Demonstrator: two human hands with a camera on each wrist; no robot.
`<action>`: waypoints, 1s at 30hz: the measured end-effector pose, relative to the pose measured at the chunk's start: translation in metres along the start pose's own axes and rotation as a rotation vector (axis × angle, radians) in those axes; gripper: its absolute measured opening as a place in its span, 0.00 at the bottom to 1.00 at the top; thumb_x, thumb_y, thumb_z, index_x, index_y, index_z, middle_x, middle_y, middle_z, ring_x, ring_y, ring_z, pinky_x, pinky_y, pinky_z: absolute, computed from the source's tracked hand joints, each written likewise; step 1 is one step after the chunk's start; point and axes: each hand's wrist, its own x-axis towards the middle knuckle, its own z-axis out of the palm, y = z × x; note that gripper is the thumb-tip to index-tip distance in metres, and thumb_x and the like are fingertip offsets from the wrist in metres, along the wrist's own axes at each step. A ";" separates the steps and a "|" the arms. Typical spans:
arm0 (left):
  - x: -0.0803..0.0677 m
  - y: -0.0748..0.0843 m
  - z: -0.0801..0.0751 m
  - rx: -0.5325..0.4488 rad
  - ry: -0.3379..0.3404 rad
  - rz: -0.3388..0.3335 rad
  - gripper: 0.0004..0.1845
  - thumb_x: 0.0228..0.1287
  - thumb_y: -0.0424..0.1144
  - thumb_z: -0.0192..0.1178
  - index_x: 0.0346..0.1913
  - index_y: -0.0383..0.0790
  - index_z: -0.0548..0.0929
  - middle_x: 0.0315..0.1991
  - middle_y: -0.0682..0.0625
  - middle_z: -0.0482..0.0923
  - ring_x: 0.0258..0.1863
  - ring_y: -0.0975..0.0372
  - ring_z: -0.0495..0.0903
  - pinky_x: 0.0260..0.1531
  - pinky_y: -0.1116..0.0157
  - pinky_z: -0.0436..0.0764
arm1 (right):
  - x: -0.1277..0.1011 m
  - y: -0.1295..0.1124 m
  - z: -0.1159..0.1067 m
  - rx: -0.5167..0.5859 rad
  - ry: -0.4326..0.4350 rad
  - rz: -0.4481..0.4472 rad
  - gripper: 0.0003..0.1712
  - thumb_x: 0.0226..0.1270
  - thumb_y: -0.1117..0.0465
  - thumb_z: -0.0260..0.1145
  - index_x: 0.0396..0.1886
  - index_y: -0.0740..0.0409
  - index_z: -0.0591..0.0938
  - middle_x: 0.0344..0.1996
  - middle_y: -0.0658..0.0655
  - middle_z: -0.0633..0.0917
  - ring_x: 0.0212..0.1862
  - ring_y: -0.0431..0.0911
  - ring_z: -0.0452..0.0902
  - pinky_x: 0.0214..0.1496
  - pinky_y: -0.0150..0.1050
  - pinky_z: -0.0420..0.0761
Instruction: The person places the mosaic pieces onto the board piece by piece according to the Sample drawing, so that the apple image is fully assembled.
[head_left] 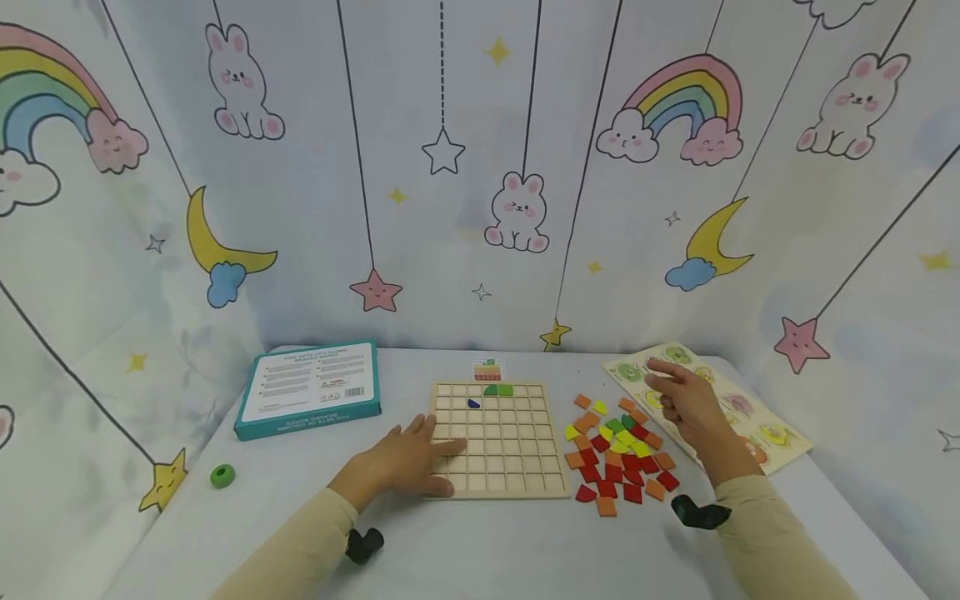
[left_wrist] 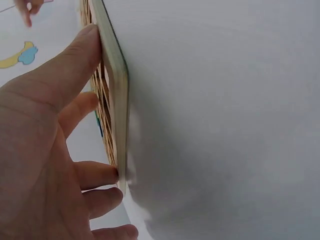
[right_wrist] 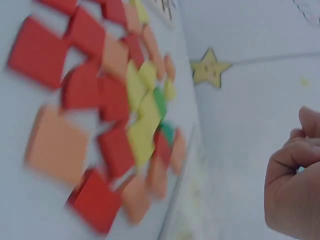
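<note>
The left hand [head_left: 408,461] lies flat on the near left corner of the wooden grid board [head_left: 517,467], fingers straight and a little spread, thumb along the board's edge; the left wrist view shows those fingers [left_wrist: 95,175] pressing right against the frame. The board sits mid-table, with a green piece [head_left: 498,389] in its top row and a dark blue piece [head_left: 473,403] just below. The right hand [head_left: 686,406] hovers above the far side of the heap of coloured tiles [head_left: 618,454], red, orange, yellow and green, which lies just right of the board; its fingers are curled in together, and whether they pinch anything I cannot tell. Beyond the hand lies a picture card [head_left: 780,433]; a teal box [head_left: 309,398] rests to the board's left, a green ring [head_left: 222,476] nearer the table edge.
</note>
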 end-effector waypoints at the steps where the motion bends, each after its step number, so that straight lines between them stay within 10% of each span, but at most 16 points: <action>1: 0.000 0.000 0.000 -0.003 -0.003 0.005 0.39 0.63 0.67 0.63 0.76 0.65 0.68 0.79 0.31 0.53 0.79 0.38 0.51 0.70 0.33 0.60 | -0.004 0.005 -0.010 0.059 0.014 0.030 0.12 0.79 0.58 0.61 0.57 0.43 0.81 0.38 0.42 0.78 0.21 0.38 0.54 0.23 0.34 0.55; 4: -0.001 -0.001 -0.002 -0.001 -0.016 0.007 0.38 0.64 0.67 0.62 0.76 0.66 0.68 0.79 0.31 0.52 0.79 0.38 0.50 0.69 0.32 0.59 | -0.006 0.023 -0.023 0.093 0.037 0.124 0.10 0.78 0.58 0.62 0.53 0.43 0.83 0.34 0.42 0.77 0.21 0.39 0.55 0.23 0.33 0.57; 9: -0.002 -0.001 -0.006 0.013 -0.027 -0.002 0.37 0.65 0.66 0.62 0.76 0.67 0.67 0.78 0.30 0.53 0.79 0.38 0.49 0.70 0.32 0.57 | 0.006 0.044 -0.007 -0.234 0.047 0.223 0.23 0.76 0.56 0.64 0.64 0.63 0.78 0.31 0.52 0.77 0.27 0.45 0.68 0.26 0.33 0.71; 17: 0.001 0.006 -0.005 -0.018 -0.060 0.005 0.37 0.64 0.65 0.63 0.76 0.67 0.68 0.79 0.29 0.52 0.80 0.39 0.48 0.71 0.33 0.56 | 0.012 0.052 0.007 -0.544 -0.007 0.242 0.24 0.75 0.61 0.62 0.66 0.67 0.77 0.51 0.66 0.80 0.45 0.53 0.76 0.40 0.37 0.80; 30: -0.002 0.006 -0.004 -0.039 -0.056 -0.012 0.36 0.66 0.64 0.62 0.76 0.66 0.68 0.79 0.30 0.50 0.79 0.38 0.49 0.71 0.33 0.57 | 0.014 0.053 0.011 -0.537 -0.039 0.200 0.18 0.75 0.61 0.62 0.58 0.64 0.75 0.40 0.61 0.79 0.38 0.51 0.75 0.38 0.38 0.79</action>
